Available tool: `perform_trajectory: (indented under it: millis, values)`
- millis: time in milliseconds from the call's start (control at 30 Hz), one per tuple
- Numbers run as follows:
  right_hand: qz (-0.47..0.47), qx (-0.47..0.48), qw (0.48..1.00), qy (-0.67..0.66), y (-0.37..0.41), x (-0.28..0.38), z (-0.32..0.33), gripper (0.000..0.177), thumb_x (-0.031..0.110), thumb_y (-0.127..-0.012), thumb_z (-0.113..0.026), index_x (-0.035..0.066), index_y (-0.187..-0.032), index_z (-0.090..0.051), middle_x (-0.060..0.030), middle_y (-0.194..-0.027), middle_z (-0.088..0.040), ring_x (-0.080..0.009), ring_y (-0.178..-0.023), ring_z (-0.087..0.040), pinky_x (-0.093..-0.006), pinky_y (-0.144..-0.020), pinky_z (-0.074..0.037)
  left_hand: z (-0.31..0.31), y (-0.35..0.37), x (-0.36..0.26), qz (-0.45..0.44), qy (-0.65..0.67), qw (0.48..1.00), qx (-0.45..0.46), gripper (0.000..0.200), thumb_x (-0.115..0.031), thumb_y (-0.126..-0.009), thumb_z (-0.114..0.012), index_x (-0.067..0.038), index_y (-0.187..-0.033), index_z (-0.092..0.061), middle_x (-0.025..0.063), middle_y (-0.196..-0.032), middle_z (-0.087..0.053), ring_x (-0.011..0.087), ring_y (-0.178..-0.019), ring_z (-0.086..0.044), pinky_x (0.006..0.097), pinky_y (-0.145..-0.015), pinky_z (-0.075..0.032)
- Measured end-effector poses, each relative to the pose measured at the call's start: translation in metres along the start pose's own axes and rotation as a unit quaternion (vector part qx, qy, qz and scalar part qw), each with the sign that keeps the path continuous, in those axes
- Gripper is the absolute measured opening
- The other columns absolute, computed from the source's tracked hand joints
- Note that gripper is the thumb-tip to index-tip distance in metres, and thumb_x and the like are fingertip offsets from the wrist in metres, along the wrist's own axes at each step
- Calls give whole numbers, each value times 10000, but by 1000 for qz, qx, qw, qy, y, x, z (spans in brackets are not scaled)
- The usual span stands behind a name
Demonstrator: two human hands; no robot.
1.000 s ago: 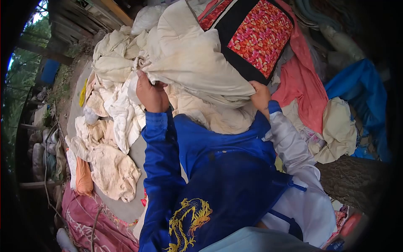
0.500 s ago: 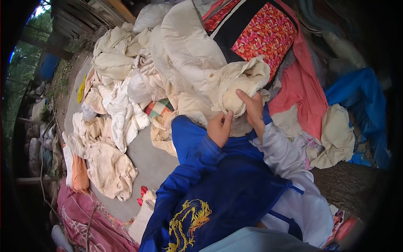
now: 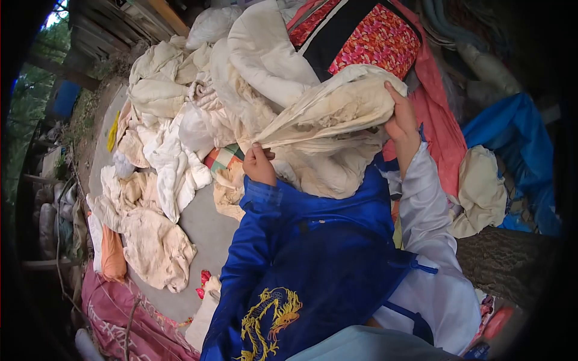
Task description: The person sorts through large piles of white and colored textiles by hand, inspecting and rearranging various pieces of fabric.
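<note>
A cream padded cloth [image 3: 343, 111] is stretched between my two hands above my lap, with a fold opening toward me and ragged filling showing inside. My left hand [image 3: 260, 165] pinches its narrow, taut left corner. At the wider right end, my right hand [image 3: 402, 120] grips the edge, the thumb side uppermost. The lower part of the cloth drapes over my blue-clad knees. Behind it a thick white padded roll [image 3: 265, 54] reaches up toward the top of the view.
Cream and white cloths [image 3: 159, 96] are heaped at the left. A red floral bag [image 3: 379, 42] stands at the back, beside pink fabric [image 3: 442, 132]. Blue sheeting [image 3: 512, 132] and a log [image 3: 512, 259] are at the right. A maroon sack [image 3: 126, 313] lies front left.
My hands have moved apart, the left one to the left and the right one up and right. The bunched cloth between them is now spread wide.
</note>
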State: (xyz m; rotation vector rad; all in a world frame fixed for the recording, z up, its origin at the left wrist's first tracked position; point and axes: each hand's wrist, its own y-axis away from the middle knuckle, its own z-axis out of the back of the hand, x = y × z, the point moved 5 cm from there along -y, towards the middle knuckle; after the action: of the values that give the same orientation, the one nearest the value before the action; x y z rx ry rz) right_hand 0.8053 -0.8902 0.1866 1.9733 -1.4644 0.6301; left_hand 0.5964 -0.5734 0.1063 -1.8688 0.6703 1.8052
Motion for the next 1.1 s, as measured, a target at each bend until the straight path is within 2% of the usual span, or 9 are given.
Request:
perform_trajectory:
  millis: [133, 200, 267, 367, 433, 567, 667, 867, 1100]
  values:
    - [-43, 183, 967, -169, -17, 19, -40, 412, 166, -974, -605, -32, -1316, -490, -146, -1275, -596, -259, -1213, -551, -362, -1074, -393, -50, 13, -31, 132, 223, 960, 106, 396, -361, -1030, -495, 12, -1137, -575, 161, -1014, -679, 269, -919, -686, 388, -837, -568]
    - [97, 109, 984, 99, -9, 1, -29, 433, 175, -972, -612, -43, -1322, -478, -147, -1277, -595, -241, -1198, -557, -354, -1057, -399, -69, 18, -35, 158, 289, 927, 178, 413, -358, -1039, -467, 8, -1216, -543, 184, -1087, -676, 293, -980, -683, 423, -878, -561]
    - [248, 35, 915, 315, 14, -28, -7, 484, 200, -959, -638, -68, -1322, -463, -148, -1293, -588, -213, -1165, -573, -331, -1008, -424, -80, 21, -43, 168, 316, 913, 198, 401, -346, -1044, -453, 0, -1229, -531, 191, -1136, -667, 302, -1030, -670, 441, -917, -539]
    - [180, -43, 890, 417, 55, -76, 35, 431, 320, -914, -700, -21, -1167, -628, -141, -1037, -711, -215, -967, -667, -339, -855, -499, -88, 37, -50, 182, 331, 905, 198, 404, -352, -1045, -445, -2, -1226, -532, 185, -1162, -660, 296, -1048, -664, 432, -907, -539]
    - [118, 45, 898, 422, 84, -92, 14, 469, 383, -899, -702, -15, -1140, -655, -150, -1038, -715, -249, -969, -677, -352, -856, -501, -89, 49, -45, 196, 324, 901, 210, 413, -354, -1047, -436, -1, -1240, -527, 177, -1175, -656, 284, -1065, -658, 431, -906, -535]
    - [113, 37, 866, 485, 85, -98, 3, 565, 445, -825, -745, -16, -1141, -663, -179, -1070, -702, -312, -1007, -671, -376, -890, -496, -95, 76, -35, 218, 318, 893, 233, 429, -341, -1053, -419, 8, -1281, -519, 142, -1243, -626, 245, -1098, -635, 415, -940, -509]
    - [59, 86, 832, 545, 59, -110, 25, 549, 331, -767, -787, -20, -1163, -645, -180, -1107, -691, -304, -1049, -656, -373, -925, -484, -100, 94, -54, 211, 342, 891, 212, 439, -331, -1053, -418, 25, -1291, -515, 142, -1264, -614, 255, -1112, -624, 394, -972, -488]
    - [68, 3, 948, 309, -30, 6, 36, 502, -94, -729, -629, -21, -1226, -601, -122, -1067, -690, -198, -930, -682, -295, -822, -530, -52, 80, -59, 246, 318, 893, 200, 412, -268, -1030, -450, 45, -1289, -518, 167, -1214, -639, 280, -1071, -645, 418, -964, -503]
    - [224, -208, 929, 211, -151, 173, 156, 310, 56, -811, -565, -52, -1088, -652, -151, -1018, -701, -255, -845, -680, -367, -704, -545, 60, 13, -123, 254, 165, 928, 218, 396, -248, -1024, -474, 62, -1262, -540, 156, -1187, -653, 272, -1040, -655, 368, -942, -512]
